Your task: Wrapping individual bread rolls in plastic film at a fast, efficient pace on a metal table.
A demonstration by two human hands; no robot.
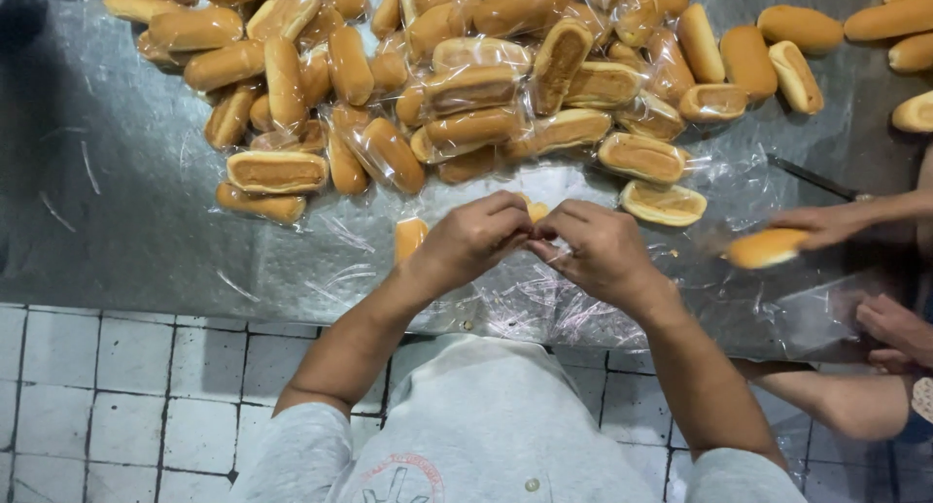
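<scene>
Steel table [126,221] fills the view, and the big heap of wrapped rolls [466,95] sits at its far side. Nearer than the heap, clear plastic sheets [505,299] lie spread. Left hand [473,239] and right hand [601,250] meet just this side of the heap — fingers of both pinched shut on a small roll [536,210], mostly hidden. Best kept tight, wrap pulled smooth. A co-worker's hand [826,223] holds another bun [766,247] beside the heap.
</scene>
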